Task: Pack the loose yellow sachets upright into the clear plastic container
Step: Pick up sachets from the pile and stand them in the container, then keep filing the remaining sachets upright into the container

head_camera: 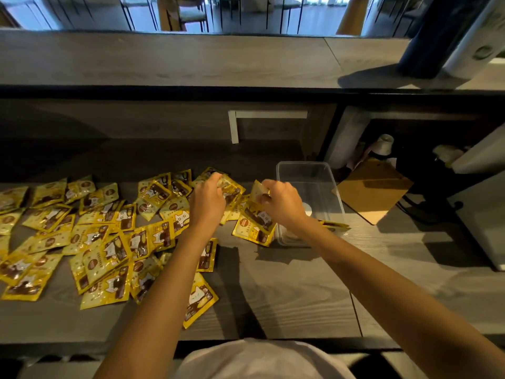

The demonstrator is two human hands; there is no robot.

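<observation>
**While Both Hands Pinch Sachets Beside the Container**

While we reach across the tabletop [287, 291], our left hand [207, 199] pinches one yellow sachet [232, 187] at the far edge of the pile, fingers curled round it. Our right hand [281, 199] pinches a second sachet [258, 191], held tilted just left of the clear plastic container [300, 163]. This container stands on the tabletop, right of the pile. Loose sachets [103, 250] lie flat and overlapping across the left half; several rest against the container's left wall. A further sachet [334, 225] lies at its near right corner; we cannot tell whether inside. A brown board [374, 190] lies just beyond.
</observation>
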